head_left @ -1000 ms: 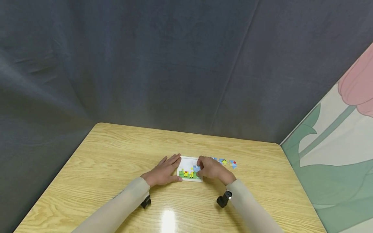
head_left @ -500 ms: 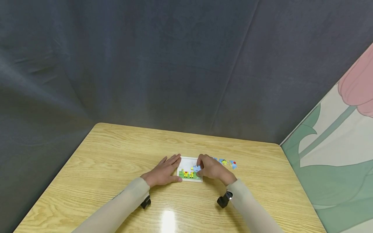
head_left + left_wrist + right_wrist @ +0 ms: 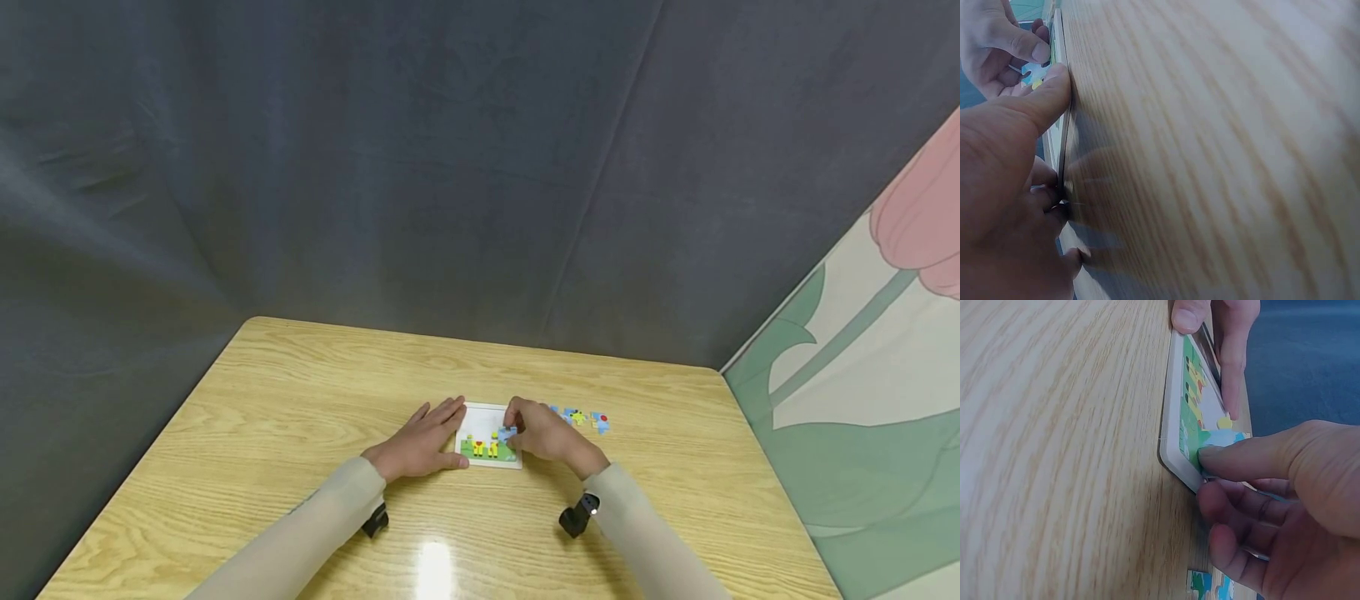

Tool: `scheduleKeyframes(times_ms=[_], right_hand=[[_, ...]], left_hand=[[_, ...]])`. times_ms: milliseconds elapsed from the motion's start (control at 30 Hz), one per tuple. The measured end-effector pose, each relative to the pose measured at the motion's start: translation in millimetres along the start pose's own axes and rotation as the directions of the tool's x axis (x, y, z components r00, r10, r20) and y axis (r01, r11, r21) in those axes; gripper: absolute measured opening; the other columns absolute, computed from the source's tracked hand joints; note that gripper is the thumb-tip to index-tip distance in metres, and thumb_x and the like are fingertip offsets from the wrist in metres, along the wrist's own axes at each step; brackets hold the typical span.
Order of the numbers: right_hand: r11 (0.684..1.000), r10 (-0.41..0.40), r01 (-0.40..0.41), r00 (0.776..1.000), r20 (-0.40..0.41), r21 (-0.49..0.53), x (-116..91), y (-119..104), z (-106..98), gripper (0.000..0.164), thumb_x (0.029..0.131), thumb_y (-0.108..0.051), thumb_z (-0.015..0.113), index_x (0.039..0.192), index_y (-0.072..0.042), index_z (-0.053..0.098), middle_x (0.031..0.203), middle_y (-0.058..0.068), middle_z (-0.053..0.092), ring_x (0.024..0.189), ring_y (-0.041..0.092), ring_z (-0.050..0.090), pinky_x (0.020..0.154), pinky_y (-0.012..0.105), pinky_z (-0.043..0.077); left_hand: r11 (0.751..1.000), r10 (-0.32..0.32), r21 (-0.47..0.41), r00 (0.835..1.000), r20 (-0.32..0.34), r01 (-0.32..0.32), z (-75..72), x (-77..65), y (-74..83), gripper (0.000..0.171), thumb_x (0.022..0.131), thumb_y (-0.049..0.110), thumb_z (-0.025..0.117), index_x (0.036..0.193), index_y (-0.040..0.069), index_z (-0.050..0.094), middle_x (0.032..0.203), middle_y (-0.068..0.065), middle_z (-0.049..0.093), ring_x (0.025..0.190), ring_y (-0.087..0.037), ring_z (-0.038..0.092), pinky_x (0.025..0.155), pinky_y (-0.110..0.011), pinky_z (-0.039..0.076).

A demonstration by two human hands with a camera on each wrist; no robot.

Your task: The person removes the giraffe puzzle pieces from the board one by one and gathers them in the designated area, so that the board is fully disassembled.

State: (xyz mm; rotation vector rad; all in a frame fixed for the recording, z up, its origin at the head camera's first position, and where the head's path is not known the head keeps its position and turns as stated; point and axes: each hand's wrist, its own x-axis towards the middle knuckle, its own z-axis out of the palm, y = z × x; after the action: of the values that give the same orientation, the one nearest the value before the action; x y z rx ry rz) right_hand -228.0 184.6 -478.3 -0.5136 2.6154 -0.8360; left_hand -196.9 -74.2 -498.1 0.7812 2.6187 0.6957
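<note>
We see a puzzle between a left hand, spread against it, and a right hand pinching a piece.

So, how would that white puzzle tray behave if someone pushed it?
The white puzzle tray would probably slide rather than tip, since it lies flat and low. It looks stiff, judging by its straight rim. The left hand at its edge might hinder leftward sliding.

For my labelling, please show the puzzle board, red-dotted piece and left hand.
Puzzle board [image 3: 482, 422], head view: white area.
Red-dotted piece [image 3: 601, 424], head view: blue part.
Left hand [image 3: 418, 446], head view: its back.
</note>
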Motion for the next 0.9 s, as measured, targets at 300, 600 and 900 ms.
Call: scheduleKeyframes(times_ms=[300, 600, 900], right_hand=[[0.992, -0.109, 0.113, 0.992, 0.055, -0.058, 0.3, 6.3, -2.1, 0.007, 0.097, -0.002, 0.075, 0.1, -0.008, 0.075, 0.093, 0.002, 0.066, 0.081, 0.016, 0.051, 0.071, 0.027, 0.043], [0.992, -0.109, 0.113, 0.992, 0.069, -0.055, -2.1, 4.8, -3.2, 0.006, 0.1, -0.004, 0.072, 0.102, -0.008, 0.076, 0.095, 0.002, 0.066, 0.083, 0.016, 0.052, 0.073, 0.029, 0.044], [0.99, -0.139, 0.14, 0.986, 0.089, -0.005, -6.5, 9.5, -8.4, 0.014, 0.107, -0.01, 0.064, 0.095, -0.009, 0.072, 0.077, -0.004, 0.054, 0.065, 0.009, 0.044, 0.061, 0.022, 0.036]], left_hand=[[1.0, 0.007, -0.004, 1.0, 0.004, -0.007, 0.4, 0.9, -0.7, 0.09, 0.106, 0.048, 0.064, 0.169, 0.0, 0.022, 0.181, -0.014, 0.01, 0.169, -0.036, 0.012, 0.137, -0.062, 0.005], [1.0, 0.001, -0.007, 1.0, 0.001, -0.001, 2.7, 2.8, -5.5, 0.093, 0.104, 0.052, 0.063, 0.17, 0.002, 0.02, 0.182, -0.012, 0.008, 0.17, -0.033, 0.01, 0.138, -0.059, 0.003], [1.0, 0.009, -0.024, 1.0, 0.004, -0.009, 0.8, 0.2, -2.4, 0.092, 0.105, 0.049, 0.064, 0.169, 0.0, 0.021, 0.181, -0.015, 0.01, 0.169, -0.036, 0.011, 0.137, -0.061, 0.004]])
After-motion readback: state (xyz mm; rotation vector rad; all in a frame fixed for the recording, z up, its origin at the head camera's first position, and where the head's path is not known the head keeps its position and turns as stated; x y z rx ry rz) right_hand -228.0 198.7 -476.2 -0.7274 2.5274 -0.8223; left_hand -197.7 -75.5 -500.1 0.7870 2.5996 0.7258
